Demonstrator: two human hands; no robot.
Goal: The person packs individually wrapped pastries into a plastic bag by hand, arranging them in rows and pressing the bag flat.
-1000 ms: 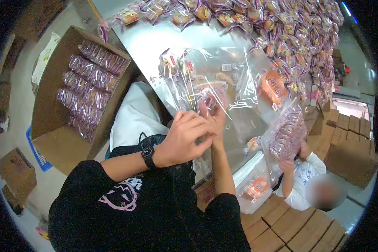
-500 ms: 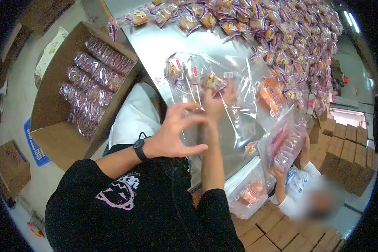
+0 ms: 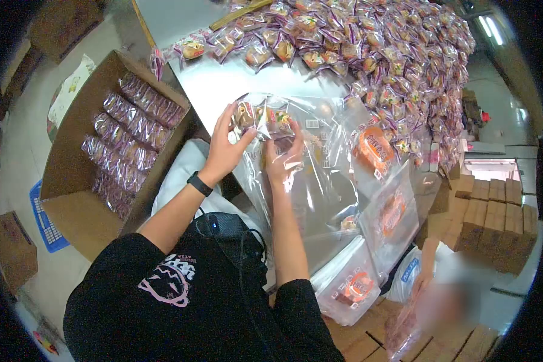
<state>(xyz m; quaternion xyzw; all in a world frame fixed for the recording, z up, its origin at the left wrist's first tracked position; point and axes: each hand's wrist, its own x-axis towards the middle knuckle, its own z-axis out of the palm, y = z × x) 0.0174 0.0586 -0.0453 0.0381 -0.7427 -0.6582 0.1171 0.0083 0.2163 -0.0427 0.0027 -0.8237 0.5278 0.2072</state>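
A large clear plastic bag (image 3: 320,199) lies flat on the table in front of me. In its far left end sit a few small wrapped cakes (image 3: 247,114) side by side. My left hand (image 3: 224,151), above a wristwatch, cups the left end of this row through the film, thumb and fingers curved around it. My right hand (image 3: 285,160) reaches inside the bag, with its fingers curled around the right-hand wrapped cake (image 3: 280,119). Glare on the film partly hides the fingertips.
A big heap of wrapped cakes (image 3: 380,66) covers the table's far right. An open carton (image 3: 78,208) with packed rows stands at left. Printed flat bags (image 3: 350,280) are stacked near right, beside a lone wrapped cake (image 3: 348,223). A co-worker (image 3: 410,280) holds a filled bag.
My right hand has moved left with the wrapped cake, bringing it against the others. My left hand has moved up and left onto the row. The co-worker's filled bag has shifted down toward them.
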